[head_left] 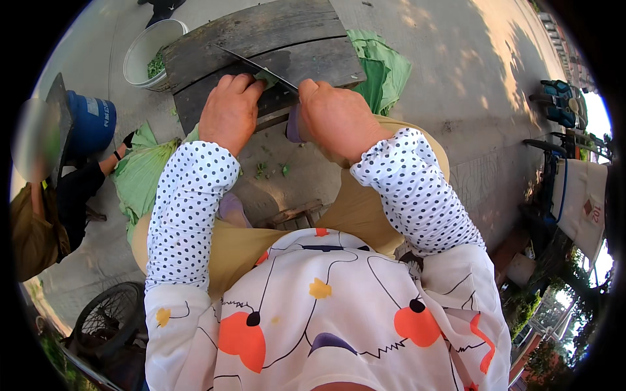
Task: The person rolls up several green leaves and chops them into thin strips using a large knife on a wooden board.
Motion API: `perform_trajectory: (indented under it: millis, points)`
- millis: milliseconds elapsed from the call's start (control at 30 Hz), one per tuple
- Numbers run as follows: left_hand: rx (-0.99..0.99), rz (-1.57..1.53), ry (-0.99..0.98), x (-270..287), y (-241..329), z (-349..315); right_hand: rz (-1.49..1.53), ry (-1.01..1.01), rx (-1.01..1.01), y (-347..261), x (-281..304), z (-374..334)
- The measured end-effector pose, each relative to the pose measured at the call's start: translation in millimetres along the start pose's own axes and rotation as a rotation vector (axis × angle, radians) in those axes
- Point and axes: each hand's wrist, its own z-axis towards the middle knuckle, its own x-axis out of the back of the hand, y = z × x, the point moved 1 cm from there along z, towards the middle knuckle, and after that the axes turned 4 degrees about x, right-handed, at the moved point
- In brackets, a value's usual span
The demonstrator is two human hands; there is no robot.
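Observation:
My right hand [336,117] grips the handle of a long dark knife [251,65] whose blade lies across a weathered wooden board [261,36]. My left hand [229,111] presses down on a small bunch of green leaves [266,78] at the board's near edge, right beside the blade. Both forearms wear white sleeves with black dots. Most of the leaf bunch is hidden under my fingers.
A white bucket [145,52] with chopped greens stands left of the board. Large green leaves lie at the board's right [381,68] and on the ground at left [140,173]. Another person [45,189] crouches at far left beside a blue container [91,120]. Parked bikes [561,104] stand at right.

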Motion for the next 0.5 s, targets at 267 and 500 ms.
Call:
perform_trajectory:
  millis: [267,500]
  points:
    - [-0.019,-0.023,0.068,-6.1,-1.5,-2.2,0.081,0.074,0.009,-8.9,-11.5,36.1]
    - [-0.017,-0.072,0.103,-7.8,-2.6,1.3,0.175,0.107,-0.081,6.3,-17.2,46.5]
